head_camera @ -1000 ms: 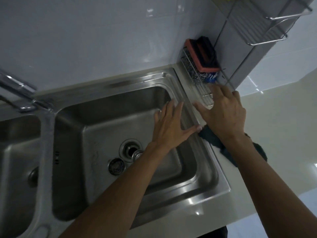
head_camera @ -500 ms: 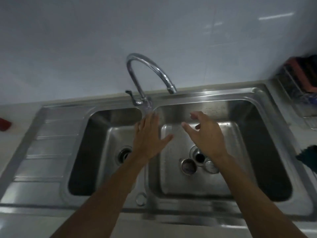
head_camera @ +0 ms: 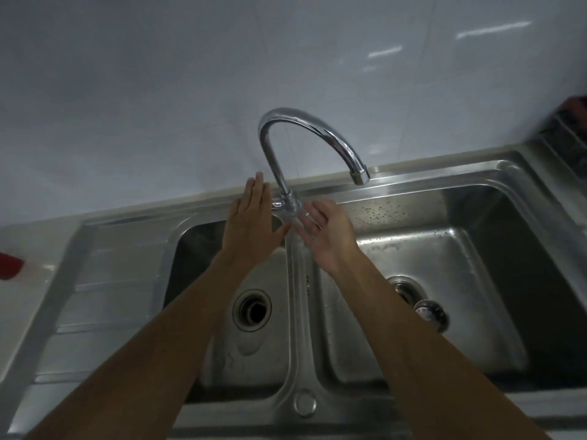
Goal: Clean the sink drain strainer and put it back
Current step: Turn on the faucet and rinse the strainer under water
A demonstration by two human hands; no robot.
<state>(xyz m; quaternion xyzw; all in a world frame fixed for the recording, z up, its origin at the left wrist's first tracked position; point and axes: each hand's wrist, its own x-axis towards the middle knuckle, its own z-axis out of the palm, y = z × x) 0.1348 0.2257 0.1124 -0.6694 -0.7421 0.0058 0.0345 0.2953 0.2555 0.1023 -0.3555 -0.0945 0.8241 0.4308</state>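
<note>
A steel double sink (head_camera: 298, 312) fills the view. In the right basin a round strainer piece (head_camera: 430, 312) lies beside the open drain (head_camera: 405, 285), partly hidden by my right forearm. The left basin's drain (head_camera: 252, 309) is open. My left hand (head_camera: 251, 227) is flat with fingers spread, just left of the chrome tap's base (head_camera: 287, 204). My right hand (head_camera: 324, 230) is open too, fingers apart, just right of the tap base. Neither hand holds anything.
The curved chrome spout (head_camera: 317, 134) arches over the right basin; no water runs. A ribbed draining board (head_camera: 104, 281) lies left. A red object (head_camera: 9, 265) sits at the far left edge. A wire sponge rack (head_camera: 568, 144) is at the far right.
The view swung left from the sponge rack to the tap. Both hands moved from the right basin's rim up to either side of the tap base.
</note>
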